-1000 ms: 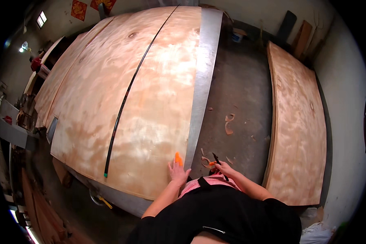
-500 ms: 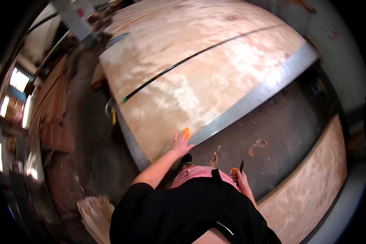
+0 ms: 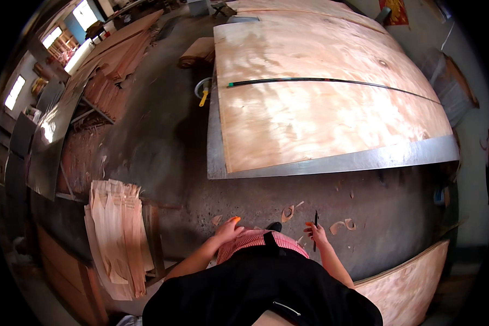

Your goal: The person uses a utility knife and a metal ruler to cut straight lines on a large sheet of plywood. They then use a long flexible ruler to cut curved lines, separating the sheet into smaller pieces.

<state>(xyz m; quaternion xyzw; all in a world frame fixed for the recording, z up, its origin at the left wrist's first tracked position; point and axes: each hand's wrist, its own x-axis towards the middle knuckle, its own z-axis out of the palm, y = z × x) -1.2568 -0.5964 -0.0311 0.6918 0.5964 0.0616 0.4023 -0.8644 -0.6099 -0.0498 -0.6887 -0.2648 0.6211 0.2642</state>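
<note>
My left hand (image 3: pixel 227 232) hangs beside the red-and-white striped cloth at my waist, orange covers on its fingertips. It appears empty, with the fingers loosely apart. On the other side, my right hand (image 3: pixel 317 236) grips a slim black knife-like tool (image 3: pixel 315 217) that points upward; its exact kind is too small to make out. Orange shows on that hand's fingertips too. Ahead of both hands lies a large plywood sheet (image 3: pixel 320 119) on a grey metal-topped table (image 3: pixel 331 165). Across the sheet runs a thin black rod (image 3: pixel 288 80) with a green tip.
Wood veneer strips stand stacked (image 3: pixel 114 233) at my left. Another plywood panel (image 3: pixel 407 282) is at the lower right. Curled wood scraps (image 3: pixel 339 225) litter the floor. A yellow-handled tool (image 3: pixel 204 98) hangs by the table's left edge. Brown boards (image 3: pixel 130 51) lie at far left.
My left hand has come off the corner of the plywood sheet and back to my waist. The right hand keeps the black tool. My view has turned left, away from the table.
</note>
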